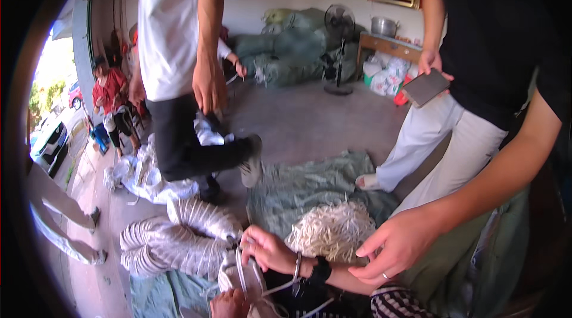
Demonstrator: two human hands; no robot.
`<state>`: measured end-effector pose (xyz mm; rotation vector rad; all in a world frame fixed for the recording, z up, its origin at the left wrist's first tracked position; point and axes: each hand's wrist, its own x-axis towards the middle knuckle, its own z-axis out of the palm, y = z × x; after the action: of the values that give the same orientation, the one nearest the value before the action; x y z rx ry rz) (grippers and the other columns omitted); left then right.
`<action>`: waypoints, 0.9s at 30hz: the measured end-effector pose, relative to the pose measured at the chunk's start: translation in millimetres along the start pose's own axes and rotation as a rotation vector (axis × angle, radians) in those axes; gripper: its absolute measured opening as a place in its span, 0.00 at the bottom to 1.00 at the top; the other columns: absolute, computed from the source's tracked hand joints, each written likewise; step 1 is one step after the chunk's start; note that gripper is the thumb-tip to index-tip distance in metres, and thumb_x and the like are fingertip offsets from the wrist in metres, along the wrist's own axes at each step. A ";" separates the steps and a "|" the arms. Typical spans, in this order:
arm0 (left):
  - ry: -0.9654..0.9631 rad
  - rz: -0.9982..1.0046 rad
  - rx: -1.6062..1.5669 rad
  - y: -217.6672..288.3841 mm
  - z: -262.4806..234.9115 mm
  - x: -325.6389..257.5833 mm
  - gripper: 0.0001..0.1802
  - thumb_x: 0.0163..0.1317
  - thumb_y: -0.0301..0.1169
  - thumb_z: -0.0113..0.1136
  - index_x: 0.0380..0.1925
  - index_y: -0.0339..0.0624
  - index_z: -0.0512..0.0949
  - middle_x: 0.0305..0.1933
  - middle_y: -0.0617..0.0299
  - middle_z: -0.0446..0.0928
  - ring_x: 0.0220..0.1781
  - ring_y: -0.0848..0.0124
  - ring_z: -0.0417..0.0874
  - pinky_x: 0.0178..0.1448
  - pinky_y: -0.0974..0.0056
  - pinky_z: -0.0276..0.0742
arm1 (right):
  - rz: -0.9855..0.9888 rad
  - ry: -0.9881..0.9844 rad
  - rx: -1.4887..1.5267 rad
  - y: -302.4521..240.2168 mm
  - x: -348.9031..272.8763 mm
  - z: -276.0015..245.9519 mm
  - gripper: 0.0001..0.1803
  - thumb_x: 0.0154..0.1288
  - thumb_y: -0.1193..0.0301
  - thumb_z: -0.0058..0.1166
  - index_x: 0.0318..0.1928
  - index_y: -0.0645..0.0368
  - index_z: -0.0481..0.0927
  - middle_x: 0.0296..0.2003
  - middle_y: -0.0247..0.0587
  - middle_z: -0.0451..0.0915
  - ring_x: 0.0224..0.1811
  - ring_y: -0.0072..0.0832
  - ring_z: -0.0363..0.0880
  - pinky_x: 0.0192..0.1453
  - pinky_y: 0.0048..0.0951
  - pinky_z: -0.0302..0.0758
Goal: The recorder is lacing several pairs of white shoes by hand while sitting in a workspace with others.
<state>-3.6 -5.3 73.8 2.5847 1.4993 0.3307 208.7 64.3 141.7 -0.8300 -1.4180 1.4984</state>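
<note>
At the bottom, my left hand is closed against a white fabric bundle; what lies inside its fingers is hidden. My right hand, with a bracelet and a dark watch on its wrist, pinches a white cord over that bundle. Beyond my hands lie long ribbed white bundles, like stacked soft pieces. A loose heap of white cords lies right of my right hand. Another person's hand, wearing a ring, reaches in close to my right forearm.
Green sheeting covers the floor around the bundles. A person in a white shirt steps past; one in black stands at right holding a dark flat object. Behind are a standing fan, stuffed green sacks and a wooden table.
</note>
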 end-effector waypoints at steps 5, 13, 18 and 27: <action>0.014 0.018 -0.005 10.1 -11.6 -0.3 0.10 0.46 0.33 0.61 0.25 0.45 0.71 0.26 0.58 0.73 0.29 0.58 0.78 0.33 0.54 0.73 | 0.025 0.018 0.132 15.4 6.2 -22.4 0.09 0.69 0.66 0.44 0.39 0.59 0.67 0.26 0.45 0.80 0.09 0.14 0.63 0.13 0.15 0.59; -0.006 0.031 -0.044 9.6 -9.6 0.5 0.09 0.45 0.31 0.61 0.25 0.44 0.71 0.26 0.58 0.73 0.29 0.58 0.78 0.33 0.56 0.75 | 0.437 -0.103 0.997 47.7 5.4 -41.6 0.06 0.67 0.69 0.47 0.35 0.57 0.74 0.26 0.34 0.78 0.13 0.09 0.62 0.19 0.15 0.59; 0.015 0.015 -0.031 10.1 -7.8 -0.5 0.09 0.46 0.32 0.60 0.25 0.44 0.70 0.26 0.58 0.72 0.29 0.58 0.78 0.32 0.56 0.75 | 0.452 -0.096 1.143 62.4 4.8 -50.2 0.05 0.67 0.71 0.48 0.36 0.60 0.74 0.27 0.35 0.78 0.15 0.10 0.65 0.19 0.14 0.61; 0.015 0.030 -0.049 10.5 -10.9 2.4 0.09 0.46 0.32 0.60 0.23 0.45 0.70 0.25 0.59 0.71 0.28 0.59 0.77 0.33 0.57 0.74 | 0.452 -0.082 1.149 68.0 6.4 -53.5 0.05 0.67 0.72 0.47 0.36 0.59 0.74 0.28 0.35 0.79 0.15 0.11 0.65 0.20 0.15 0.63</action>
<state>3.6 -8.4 87.0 2.5747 1.4407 0.3863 244.6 94.3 68.7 -0.3349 -0.2203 2.3034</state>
